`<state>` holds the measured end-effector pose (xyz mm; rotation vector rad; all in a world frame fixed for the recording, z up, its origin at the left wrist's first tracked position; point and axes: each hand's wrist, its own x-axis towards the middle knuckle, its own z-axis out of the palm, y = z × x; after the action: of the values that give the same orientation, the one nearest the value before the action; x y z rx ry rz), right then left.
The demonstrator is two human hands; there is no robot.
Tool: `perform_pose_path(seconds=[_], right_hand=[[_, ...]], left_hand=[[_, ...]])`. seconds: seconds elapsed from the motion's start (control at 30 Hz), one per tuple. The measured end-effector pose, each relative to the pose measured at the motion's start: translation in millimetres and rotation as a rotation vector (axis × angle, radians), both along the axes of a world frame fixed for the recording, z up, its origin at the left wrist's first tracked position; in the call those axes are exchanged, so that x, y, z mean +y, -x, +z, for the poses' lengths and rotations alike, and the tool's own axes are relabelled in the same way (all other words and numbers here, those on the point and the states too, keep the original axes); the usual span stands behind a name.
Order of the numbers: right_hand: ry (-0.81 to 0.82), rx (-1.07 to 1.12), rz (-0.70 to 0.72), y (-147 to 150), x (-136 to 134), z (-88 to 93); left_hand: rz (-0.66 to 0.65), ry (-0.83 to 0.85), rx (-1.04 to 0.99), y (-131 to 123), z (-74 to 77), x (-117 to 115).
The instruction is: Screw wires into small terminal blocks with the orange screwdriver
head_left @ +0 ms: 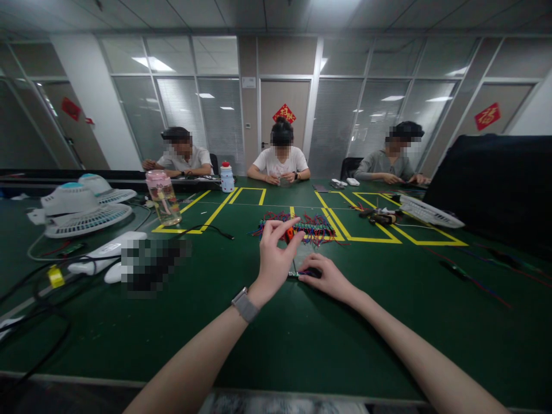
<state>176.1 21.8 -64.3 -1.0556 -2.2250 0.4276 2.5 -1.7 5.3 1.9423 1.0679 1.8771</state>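
Small circuit board (294, 275): lies near the centre of the frame, a little below mid-height, on the green table (379, 339). Judged very light and stiff, with thin edges; components and wire joints probably fragile. Best hold is by the long edges or the wired end, without tugging the leads.

Position relative to hands: board sits at the fingertips of the right hand (325, 278), just below and to the right of the left hand (273, 256). Right hand: thumb and fingers pinch the board's right end, where dark leads run under the palm. Left hand: raised, thumb and index finger appear to grip an orange-handled tool (290, 234), its thin shaft pointing down toward the board. Whether the tip touches cannot be told. A grey-banded watch (245, 305) is on the left wrist.

Just beyond the hands: a row of wired boards (321, 229), red and blue leads splayed out. Right of frame: a loose wired board (455, 269), well apart from the hands; above it, dark hand tools (382, 218) and a white keyboard (431, 212). Left of frame: a pink-lidded bottle (163, 201) and white fans (88, 214). Three people sit along the far side.
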Motion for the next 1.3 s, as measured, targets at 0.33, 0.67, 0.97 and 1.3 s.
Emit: perform_pose_path(seconds=[0.33,0.67,0.97,1.3], right_hand=[[-0.003,0.003,0.008,0.8,0.4,1.1],[-0.006,0.01,0.009,0.9,-1.1,2.7],[-0.003,0.0,0.007,1.0,-0.4,1.8],[-0.002,0.0,0.008,0.5,-0.3,1.5]], left_hand=[[-0.047,0.032,-0.049,-0.3,-2.9,3.9],[-0.041,0.033,-0.035,-0.6,-0.3,-1.1],[0.038,0.017,-0.003,-0.5,1.2,-2.1],[-0.01,-0.011,-0.034,-0.6,0.9,-2.0]])
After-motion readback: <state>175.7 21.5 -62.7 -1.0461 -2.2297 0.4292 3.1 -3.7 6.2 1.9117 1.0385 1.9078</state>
